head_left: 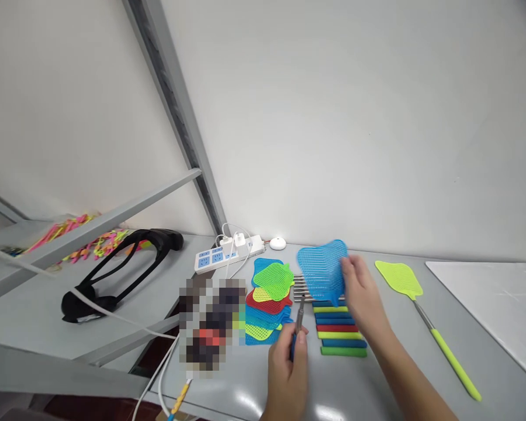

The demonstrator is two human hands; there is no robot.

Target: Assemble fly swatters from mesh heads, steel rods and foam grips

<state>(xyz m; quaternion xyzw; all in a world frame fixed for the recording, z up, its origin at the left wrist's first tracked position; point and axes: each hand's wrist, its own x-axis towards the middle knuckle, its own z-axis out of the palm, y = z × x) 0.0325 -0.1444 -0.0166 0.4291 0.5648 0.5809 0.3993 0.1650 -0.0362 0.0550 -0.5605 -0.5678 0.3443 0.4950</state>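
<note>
blue swatter head [322, 268] pinched in right fingers [353, 272], rod [300, 318] in left fingers [301, 351], illegible label [86, 318]

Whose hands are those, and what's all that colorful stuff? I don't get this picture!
There is no machine here, just a person using two bare hands. The picture comes from a camera worn on that person's head, looking forward and down. The left hand holds a thin metal rod with a blue grip. The right hand holds a blue mesh swatter head. On the gray table lie more swatter heads, some metal rods, a row of colored tubes and a whole yellow-green fly swatter.
</note>
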